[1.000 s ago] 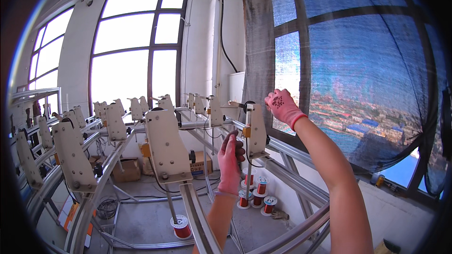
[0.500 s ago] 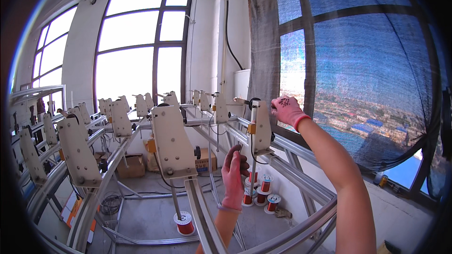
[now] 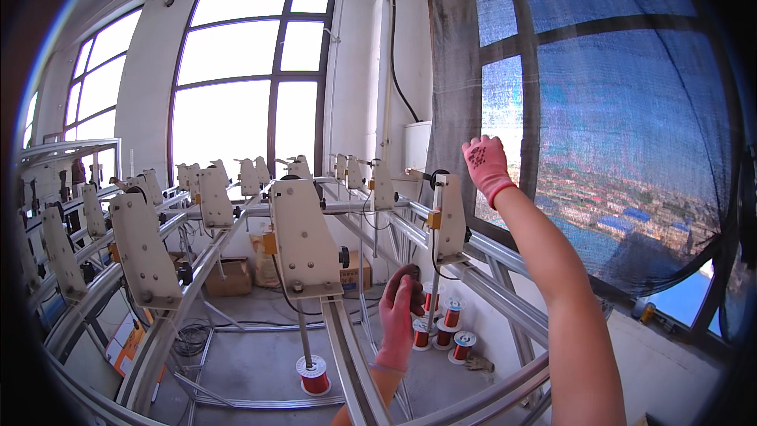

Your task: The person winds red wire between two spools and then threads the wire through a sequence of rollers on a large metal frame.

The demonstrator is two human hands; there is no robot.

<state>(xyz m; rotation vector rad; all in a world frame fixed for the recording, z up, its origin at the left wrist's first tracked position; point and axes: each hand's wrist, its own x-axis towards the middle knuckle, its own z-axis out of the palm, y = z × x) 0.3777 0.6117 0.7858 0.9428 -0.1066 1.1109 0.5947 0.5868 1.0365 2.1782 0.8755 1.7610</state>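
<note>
My right hand [image 3: 486, 166], in a pink glove with dark spots on its back, is raised beside and above the cream bracket [image 3: 452, 225] at the right. Its fingers are curled closed; whatever they may pinch is too fine or hidden to see. My left hand [image 3: 397, 323], also in a pink glove with dark fingertips, is lower down between that bracket and the larger cream bracket [image 3: 306, 233] in the middle. Its thumb and fingers come together, and I cannot make out anything between them. Both brackets stand on a metal rail frame [image 3: 355, 371].
Several copper-coloured wire spools [image 3: 444, 337] stand on the floor near the right wall, a glove [image 3: 479, 363] beside them. Another spool [image 3: 314, 376] sits below the middle bracket. Rows of similar brackets [image 3: 147, 248] fill the left. Cardboard boxes [image 3: 229, 277] lie behind; a dark mesh curtain [image 3: 615, 134] covers the right window.
My right hand has risen above the right bracket's top, its fingers still curled. My left hand has dropped slightly relative to the brackets. The whole view has shifted a little.
</note>
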